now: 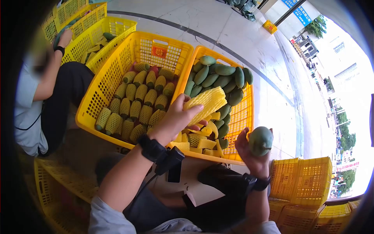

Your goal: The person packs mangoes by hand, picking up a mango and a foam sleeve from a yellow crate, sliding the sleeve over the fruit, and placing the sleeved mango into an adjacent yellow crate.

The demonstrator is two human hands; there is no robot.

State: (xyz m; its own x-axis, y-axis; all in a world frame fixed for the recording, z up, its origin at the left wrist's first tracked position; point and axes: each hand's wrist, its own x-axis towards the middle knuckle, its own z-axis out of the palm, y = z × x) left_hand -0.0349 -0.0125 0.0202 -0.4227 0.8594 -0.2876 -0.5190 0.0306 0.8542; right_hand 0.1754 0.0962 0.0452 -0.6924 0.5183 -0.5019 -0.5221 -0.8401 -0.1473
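Observation:
My left hand [180, 117] is closed around a yellow foam net sleeve [205, 103], held above the right-hand crate. Out to the right, my right hand [253, 156] grips a green mango [260, 141], one end facing the camera. The hands are apart, and the mango is outside the sleeve. Below them, the right-hand yellow crate [248, 117] holds loose green mangoes [225, 70] at its far side and loose foam sleeves [206, 144] at its near side. In the left-hand yellow crate [105, 78], sleeved mangoes [136, 101] lie in rows.
At the left sits another person [58, 78], a hand raised near more yellow crates [117, 25]. Stacked yellow crates [300, 179] stand at the lower right. A dark phone-like object [174, 173] lies near my lap. Grey floor [187, 17] stretches beyond the crates.

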